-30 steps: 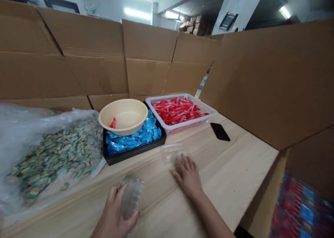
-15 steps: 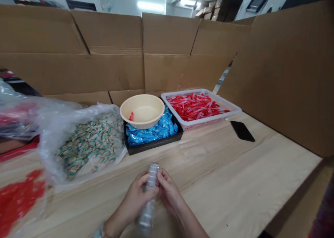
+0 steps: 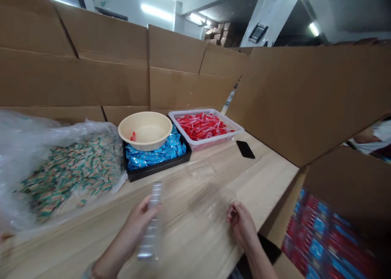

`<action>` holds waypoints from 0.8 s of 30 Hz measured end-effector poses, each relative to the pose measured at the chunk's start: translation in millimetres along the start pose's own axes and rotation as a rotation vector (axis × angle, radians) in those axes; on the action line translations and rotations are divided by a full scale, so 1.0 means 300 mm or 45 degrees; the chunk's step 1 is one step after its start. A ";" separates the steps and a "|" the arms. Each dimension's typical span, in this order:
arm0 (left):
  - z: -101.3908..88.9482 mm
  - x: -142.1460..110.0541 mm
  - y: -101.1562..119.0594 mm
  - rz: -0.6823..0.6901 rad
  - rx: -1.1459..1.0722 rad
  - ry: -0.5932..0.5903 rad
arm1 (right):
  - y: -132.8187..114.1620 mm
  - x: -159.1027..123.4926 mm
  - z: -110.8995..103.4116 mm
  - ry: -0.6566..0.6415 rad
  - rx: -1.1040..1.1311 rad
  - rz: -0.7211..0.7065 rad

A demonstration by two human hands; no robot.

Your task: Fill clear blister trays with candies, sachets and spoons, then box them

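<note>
My left hand [image 3: 143,216] is closed around a long, narrow silvery strip [image 3: 149,240] with evenly spaced crosswise bands, held slanted above the table near its front. I cannot tell exactly what it is. Well to the right, my right hand [image 3: 241,224] has its fingers pinched together at the edge of a thin clear plastic piece [image 3: 210,201], blurred and see-through. Beyond the hands, a cream basin [image 3: 146,144] with a few red pieces inside rests on blue packets [image 3: 152,154] in a black tray [image 3: 159,170].
A plastic bag [image 3: 100,128] of small green-and-beige packets lies left. Behind, a white basket [image 3: 210,142] holds red-and-pink sticks, with a black phone [image 3: 245,149] beside it. Cardboard walls [image 3: 189,83] border the table. Red-and-blue packs [image 3: 317,238] fill a box at lower right.
My hands have moved apart: the right one left the silvery strip and went right, with clear plastic at its fingers. The left hand keeps the strip. The view has turned right.
</note>
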State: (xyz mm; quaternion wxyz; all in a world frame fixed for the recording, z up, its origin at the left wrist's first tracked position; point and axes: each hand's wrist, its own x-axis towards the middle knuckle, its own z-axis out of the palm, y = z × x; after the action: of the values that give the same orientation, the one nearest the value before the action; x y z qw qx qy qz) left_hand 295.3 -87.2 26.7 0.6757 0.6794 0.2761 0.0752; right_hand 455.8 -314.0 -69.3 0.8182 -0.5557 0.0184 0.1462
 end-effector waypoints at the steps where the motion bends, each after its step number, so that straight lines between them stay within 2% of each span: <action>1: 0.007 0.004 0.004 -0.004 0.023 -0.031 | -0.018 0.035 -0.057 0.028 -0.045 0.029; 3: 0.028 0.017 0.006 -0.007 0.079 -0.068 | -0.050 0.082 -0.115 0.147 -0.236 0.058; 4: 0.041 0.023 0.002 0.002 0.110 -0.062 | -0.060 0.088 -0.113 0.224 -0.351 0.044; 6: 0.071 0.033 -0.012 0.044 0.171 -0.049 | -0.062 0.059 -0.052 0.302 -0.499 -0.051; 7: 0.089 0.035 -0.021 0.082 0.186 -0.071 | -0.052 0.026 0.002 0.261 -0.496 -0.113; 8: 0.109 0.035 -0.032 0.131 0.182 -0.115 | -0.035 -0.014 0.065 0.084 -0.423 -0.114; 10: 0.149 0.026 -0.051 0.221 0.130 -0.268 | 0.008 -0.096 0.191 -0.386 -0.174 0.025; 12: 0.179 0.009 -0.064 0.271 0.071 -0.404 | 0.050 -0.160 0.281 -0.597 0.128 0.147; 15: 0.188 -0.019 -0.075 0.248 0.053 -0.458 | 0.087 -0.201 0.316 -0.684 0.370 0.305; 18: 0.171 -0.044 -0.086 0.233 0.086 -0.448 | 0.090 -0.210 0.293 -0.694 0.345 0.342; 21: 0.161 -0.071 -0.100 0.329 0.202 -0.353 | 0.067 -0.230 0.292 -0.728 0.047 0.257; 24: 0.172 -0.112 -0.101 0.391 0.275 -0.235 | 0.034 -0.274 0.300 -0.682 -0.282 0.098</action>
State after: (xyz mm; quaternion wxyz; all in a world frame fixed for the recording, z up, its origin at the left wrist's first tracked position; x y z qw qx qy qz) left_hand 283.6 -150.4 2.7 0.6019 0.7860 0.1127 0.0849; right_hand 362.5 -246.1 -28.4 0.7221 -0.5822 -0.1935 0.3197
